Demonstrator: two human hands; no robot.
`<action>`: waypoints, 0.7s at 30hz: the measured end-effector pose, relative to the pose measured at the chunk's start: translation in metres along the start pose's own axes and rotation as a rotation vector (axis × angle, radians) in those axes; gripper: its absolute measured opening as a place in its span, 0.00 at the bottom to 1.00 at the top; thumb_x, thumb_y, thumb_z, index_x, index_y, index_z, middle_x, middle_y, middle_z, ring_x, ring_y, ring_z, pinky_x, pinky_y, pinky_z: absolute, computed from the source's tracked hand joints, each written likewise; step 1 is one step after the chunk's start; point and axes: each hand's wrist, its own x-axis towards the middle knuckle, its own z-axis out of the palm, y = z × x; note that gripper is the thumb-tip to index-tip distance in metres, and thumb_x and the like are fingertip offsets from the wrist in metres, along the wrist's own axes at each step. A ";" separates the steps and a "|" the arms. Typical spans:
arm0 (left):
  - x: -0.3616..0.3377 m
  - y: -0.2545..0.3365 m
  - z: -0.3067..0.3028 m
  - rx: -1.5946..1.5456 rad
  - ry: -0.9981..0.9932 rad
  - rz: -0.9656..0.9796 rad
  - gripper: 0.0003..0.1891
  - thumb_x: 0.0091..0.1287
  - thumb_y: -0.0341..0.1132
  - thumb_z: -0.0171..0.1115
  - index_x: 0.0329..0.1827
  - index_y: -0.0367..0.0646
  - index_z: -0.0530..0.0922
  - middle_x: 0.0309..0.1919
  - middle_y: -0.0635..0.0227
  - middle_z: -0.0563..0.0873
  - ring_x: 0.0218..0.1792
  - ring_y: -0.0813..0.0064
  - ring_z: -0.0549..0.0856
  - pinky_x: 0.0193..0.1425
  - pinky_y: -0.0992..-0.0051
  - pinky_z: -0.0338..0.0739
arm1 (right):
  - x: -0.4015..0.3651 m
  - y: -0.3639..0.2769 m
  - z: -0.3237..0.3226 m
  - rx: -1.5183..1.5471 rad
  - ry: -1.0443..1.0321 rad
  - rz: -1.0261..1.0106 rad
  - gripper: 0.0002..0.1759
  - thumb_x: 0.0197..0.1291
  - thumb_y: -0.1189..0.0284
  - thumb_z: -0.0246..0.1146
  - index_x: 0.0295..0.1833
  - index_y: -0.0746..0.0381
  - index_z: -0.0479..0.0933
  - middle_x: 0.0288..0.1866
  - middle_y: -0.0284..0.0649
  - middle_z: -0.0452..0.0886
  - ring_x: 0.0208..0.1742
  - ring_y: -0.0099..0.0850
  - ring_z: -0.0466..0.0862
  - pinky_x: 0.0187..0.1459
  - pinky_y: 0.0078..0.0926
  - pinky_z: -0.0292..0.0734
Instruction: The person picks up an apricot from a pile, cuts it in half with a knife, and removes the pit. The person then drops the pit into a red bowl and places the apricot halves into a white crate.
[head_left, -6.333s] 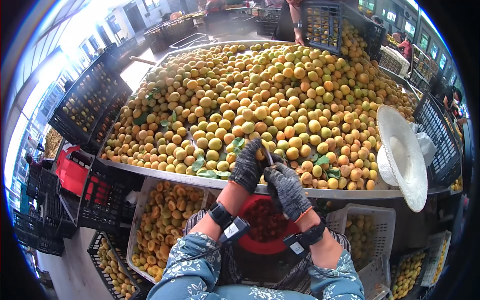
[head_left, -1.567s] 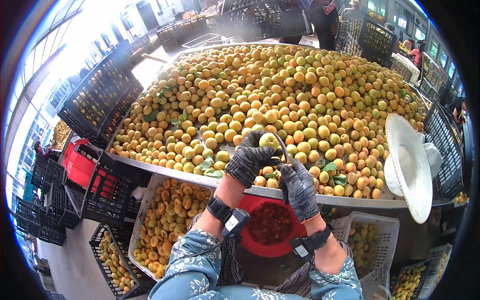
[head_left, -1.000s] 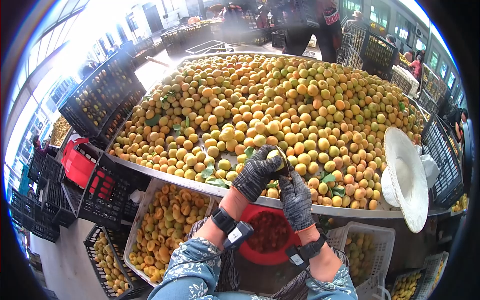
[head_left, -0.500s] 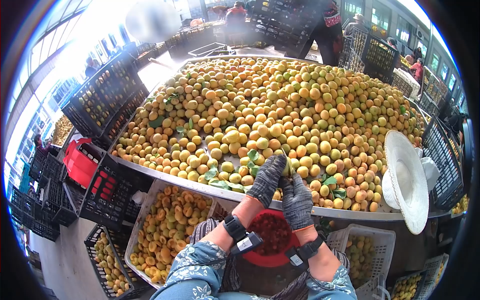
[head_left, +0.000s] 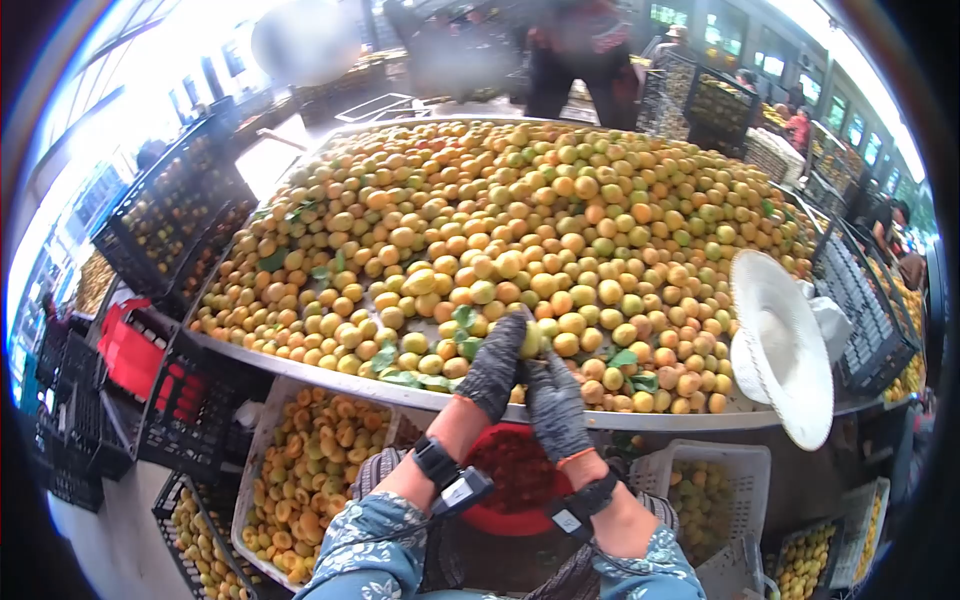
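Note:
Both hands wear dark grey gloves and meet at the near edge of a metal table [head_left: 420,397] heaped with yellow-orange fruit [head_left: 480,210]. My left hand [head_left: 492,368] has its fingers closed round a greenish-yellow fruit [head_left: 531,340]. Just right of it, my right hand [head_left: 556,402] is closed with its fingertips against the underside of that fruit; anything else between them is too small to make out. Below the hands stands a red basin [head_left: 515,520] with dark red contents. Green leaves [head_left: 465,325] lie among the fruit to the left.
A white crate [head_left: 245,500] of split fruit stands lower left, another white crate [head_left: 755,490] lower right. A straw hat [head_left: 775,345] rests on the table's right edge. Black crates [head_left: 165,205] and a red container [head_left: 130,350] are at left. A person [head_left: 580,75] stands beyond the table.
The view has shifted, so the table and hands appear further left. Both hands remain together at the fruit. The person behind the table is now more upright, and the dark crate there is blurred.

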 end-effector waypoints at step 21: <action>0.012 0.004 -0.020 0.316 0.011 0.305 0.16 0.73 0.34 0.47 0.57 0.35 0.74 0.49 0.59 0.80 0.53 0.69 0.78 0.63 0.73 0.68 | -0.001 -0.043 -0.017 -0.268 -0.024 0.082 0.17 0.63 0.72 0.56 0.56 0.67 0.73 0.39 0.46 0.81 0.42 0.38 0.81 0.46 0.33 0.75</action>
